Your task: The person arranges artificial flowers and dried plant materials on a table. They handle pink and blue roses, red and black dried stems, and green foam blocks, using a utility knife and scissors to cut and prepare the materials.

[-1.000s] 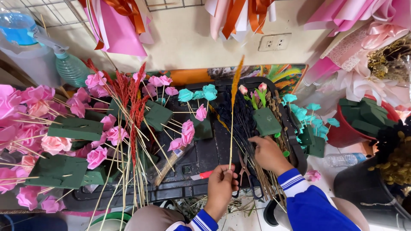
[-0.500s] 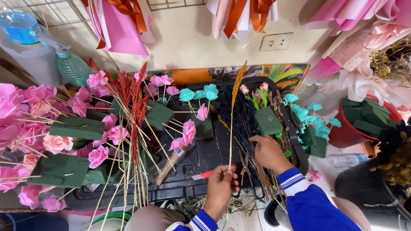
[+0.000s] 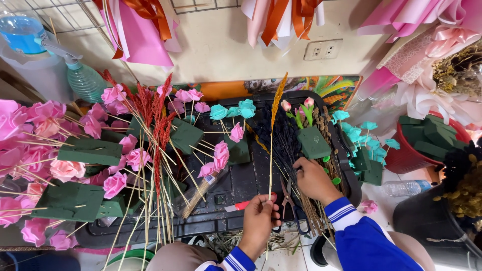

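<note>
My left hand (image 3: 260,221) pinches the lower end of a thin upright stem topped with an orange dried plume (image 3: 277,98). My right hand (image 3: 314,179) rests on a pile of dark dried stems (image 3: 282,138) lying in a black tray (image 3: 228,188), its fingers curled into the stems. Whether it grips one I cannot tell. Scissors (image 3: 289,200) lie on the tray between the two hands. A red-handled tool (image 3: 244,205) lies just left of my left hand.
Green foam blocks (image 3: 90,150) stuck with pink paper roses (image 3: 115,184) fill the left. Red dried stalks (image 3: 158,130) lean across them. Teal flowers (image 3: 369,135) and a red bucket of foam (image 3: 427,143) stand right. A spray bottle (image 3: 83,78) and wrapping paper rolls (image 3: 138,30) line the wall.
My left hand holds the orange plume stem in nearly the same place. My right hand has shifted slightly over the dark stems.
</note>
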